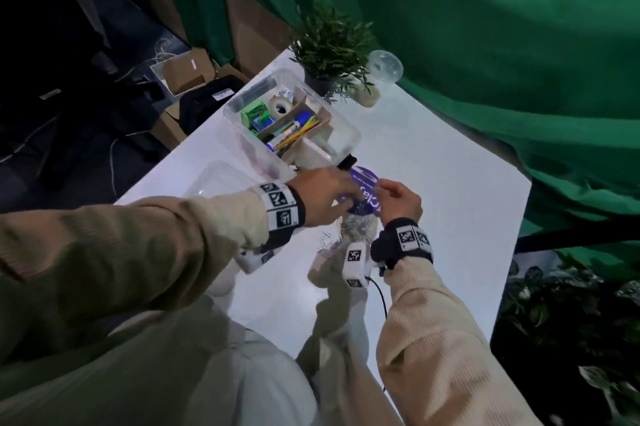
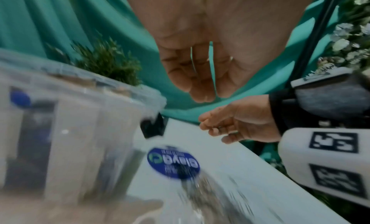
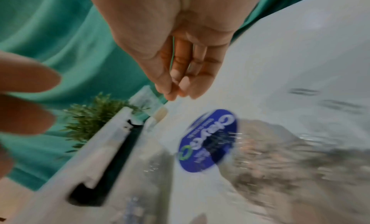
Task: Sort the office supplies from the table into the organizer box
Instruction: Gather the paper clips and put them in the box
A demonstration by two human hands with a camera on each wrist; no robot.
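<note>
My sleeves (image 1: 433, 321) are cream. Black-and-white square marker patterns cover both wristbands (image 1: 282, 205). At frame centre a clear bag wears a round blue label (image 2: 173, 162) with white lettering and a green ring. Green drapery (image 1: 485, 27) fills the upper right; the table (image 1: 433, 183) is white. In the clear organizer box (image 1: 242, 103) sit a green item (image 1: 254, 112) and yellow pencils (image 1: 298, 134).

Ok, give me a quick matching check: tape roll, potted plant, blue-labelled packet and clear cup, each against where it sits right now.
1 tape roll
2 potted plant
3 blue-labelled packet
4 clear cup

a on the table, below the left hand and right hand
b inside the organizer box
c just beyond the box
d at the table's far edge, right of the plant

Pairs: 1-b, 2-c, 3-a, 4-d
</note>
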